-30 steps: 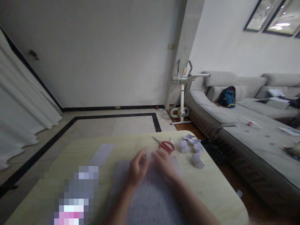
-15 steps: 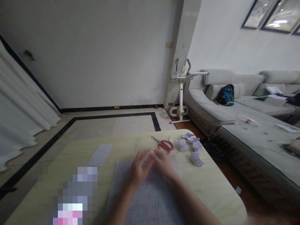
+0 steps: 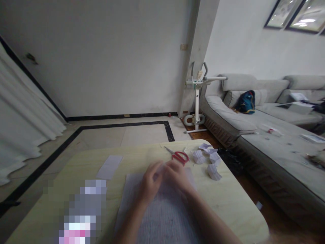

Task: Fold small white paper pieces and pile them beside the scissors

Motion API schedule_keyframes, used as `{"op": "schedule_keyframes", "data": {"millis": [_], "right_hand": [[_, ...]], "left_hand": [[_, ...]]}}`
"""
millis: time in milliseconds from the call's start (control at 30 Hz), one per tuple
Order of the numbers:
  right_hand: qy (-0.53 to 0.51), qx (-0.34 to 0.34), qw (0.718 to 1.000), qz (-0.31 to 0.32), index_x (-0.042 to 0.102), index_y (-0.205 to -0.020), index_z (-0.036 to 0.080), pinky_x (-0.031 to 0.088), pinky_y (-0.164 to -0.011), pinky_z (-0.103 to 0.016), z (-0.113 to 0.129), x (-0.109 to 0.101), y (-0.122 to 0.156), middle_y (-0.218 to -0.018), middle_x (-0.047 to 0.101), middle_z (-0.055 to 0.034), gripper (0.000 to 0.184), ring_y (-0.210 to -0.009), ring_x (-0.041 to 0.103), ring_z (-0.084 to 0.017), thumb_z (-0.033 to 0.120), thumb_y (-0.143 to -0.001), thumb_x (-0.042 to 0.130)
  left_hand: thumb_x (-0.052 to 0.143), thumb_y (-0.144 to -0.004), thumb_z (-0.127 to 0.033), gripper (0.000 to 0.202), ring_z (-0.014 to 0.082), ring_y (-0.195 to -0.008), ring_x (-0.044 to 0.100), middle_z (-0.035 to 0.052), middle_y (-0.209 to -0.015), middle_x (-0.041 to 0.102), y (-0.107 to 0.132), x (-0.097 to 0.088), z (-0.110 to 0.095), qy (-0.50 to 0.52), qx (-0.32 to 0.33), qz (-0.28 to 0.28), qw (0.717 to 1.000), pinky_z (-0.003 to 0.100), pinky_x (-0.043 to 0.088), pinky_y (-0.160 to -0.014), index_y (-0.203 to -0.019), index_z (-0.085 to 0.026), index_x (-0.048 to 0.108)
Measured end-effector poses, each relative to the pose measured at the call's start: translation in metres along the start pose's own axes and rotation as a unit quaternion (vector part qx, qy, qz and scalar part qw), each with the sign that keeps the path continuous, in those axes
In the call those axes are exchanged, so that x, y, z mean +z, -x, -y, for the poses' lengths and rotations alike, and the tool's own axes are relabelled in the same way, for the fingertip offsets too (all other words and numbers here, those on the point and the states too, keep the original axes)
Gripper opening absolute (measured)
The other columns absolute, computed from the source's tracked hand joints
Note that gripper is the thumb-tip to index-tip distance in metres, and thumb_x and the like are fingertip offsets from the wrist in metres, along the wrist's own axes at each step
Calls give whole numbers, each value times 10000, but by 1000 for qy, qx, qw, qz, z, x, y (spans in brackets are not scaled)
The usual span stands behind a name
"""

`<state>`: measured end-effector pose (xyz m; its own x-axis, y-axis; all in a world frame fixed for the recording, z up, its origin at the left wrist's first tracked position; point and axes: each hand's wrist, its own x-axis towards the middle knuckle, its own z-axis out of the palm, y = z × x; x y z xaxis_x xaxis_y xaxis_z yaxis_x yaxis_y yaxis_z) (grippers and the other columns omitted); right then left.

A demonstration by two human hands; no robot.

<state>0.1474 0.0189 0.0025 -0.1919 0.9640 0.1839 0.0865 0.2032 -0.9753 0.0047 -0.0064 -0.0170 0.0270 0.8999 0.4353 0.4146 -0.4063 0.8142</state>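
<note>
My left hand (image 3: 150, 181) and my right hand (image 3: 177, 176) meet over the far edge of a large pale printed sheet (image 3: 162, 217) on the wooden table (image 3: 236, 203). Their fingertips pinch together on a small piece of white paper (image 3: 162, 167), which is blurred and mostly hidden by the fingers. Red-handled scissors (image 3: 179, 156) lie just beyond my right hand. Several small folded paper pieces (image 3: 209, 161) sit to the right of the scissors.
A strip of white paper (image 3: 109, 167) lies at the table's left. A pixelated patch (image 3: 81, 210) covers the near-left corner. A grey sofa (image 3: 266, 135) with a blue backpack (image 3: 245, 102) stands at right, a white exercise bike (image 3: 196, 101) beyond, curtains (image 3: 22, 125) at left.
The hands have stayed together over the sheet, with the fingers shifting slightly on the small paper. The view has drifted a little.
</note>
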Motion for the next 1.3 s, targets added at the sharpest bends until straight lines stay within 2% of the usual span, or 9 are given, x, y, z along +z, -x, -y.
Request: {"op": "schedule_keyframes", "data": {"millis": [67,133,233,367,500,667,833,1000,1300], "right_hand": [[6,-6,1000,-2,594,-676,171,416,-587,-243,0,0,0,-649,587,0,132,-625,530,-130,249,-777,560],[14,-5,1000,-2,603,-679,168,418,-581,-241,2,0,1,-649,597,-1,132,-625,535,-130,242,-776,555],[18,1,1000,-6,618,-683,166,429,-585,-247,5,0,2,-657,614,-11,121,-636,551,-139,226,-766,555],[6,6,1000,-16,639,-762,170,454,-641,-271,5,0,2,-730,636,-28,102,-692,579,-157,258,-765,586],[6,11,1000,-24,647,-891,175,457,-641,-278,0,0,0,-763,638,-34,210,-701,582,-163,329,-750,624],[0,16,1000,-6,658,-750,158,442,-628,-268,3,-1,0,-694,629,-30,169,-663,571,-154,325,-749,630],[-23,50,998,-33,643,-715,165,398,-553,-248,2,-4,-1,-651,588,-8,170,-601,525,-138,329,-757,622],[-56,66,996,-29,656,-738,162,393,-544,-251,-3,-2,-3,-661,597,-14,182,-597,528,-141,343,-742,635],[-24,88,996,-6,698,-754,173,446,-622,-284,0,0,-1,-717,666,-40,205,-677,592,-181,364,-743,625]], "left_hand": [[518,-842,-226,316,223,-1187,491,94,-1239,571,0,0,0,-10,10,-6,1000,401,409,-997,-1147,-200,595],[514,-846,-239,318,220,-1165,515,95,-1222,588,0,0,0,-5,-8,8,1000,391,413,-993,-1149,-195,597],[530,-838,-277,341,216,-1060,593,101,-1145,640,2,1,0,22,-60,31,997,353,479,-905,-1160,-180,589],[588,-794,-324,310,221,-941,639,95,-1009,685,0,-1,-4,75,-122,-28,989,328,508,-810,-1056,-161,613],[600,-778,-346,249,206,-789,653,75,-843,700,-4,-5,-10,117,-159,-11,980,293,514,-709,-916,-145,654],[634,-744,-369,306,190,-721,648,68,-828,700,-2,-5,-11,147,-186,-6,971,272,507,-653,-946,-141,664],[668,-712,-360,312,154,-644,635,36,-737,689,-4,-4,-10,207,-243,-55,946,231,492,-603,-925,-133,648],[663,-716,-355,270,145,-650,626,36,-704,687,-7,-7,-11,227,-242,-84,940,218,482,-613,-848,-120,674],[644,-731,-362,256,160,-650,636,40,-712,700,-8,-10,-14,201,-232,-81,948,227,489,-610,-823,-130,702]]}}
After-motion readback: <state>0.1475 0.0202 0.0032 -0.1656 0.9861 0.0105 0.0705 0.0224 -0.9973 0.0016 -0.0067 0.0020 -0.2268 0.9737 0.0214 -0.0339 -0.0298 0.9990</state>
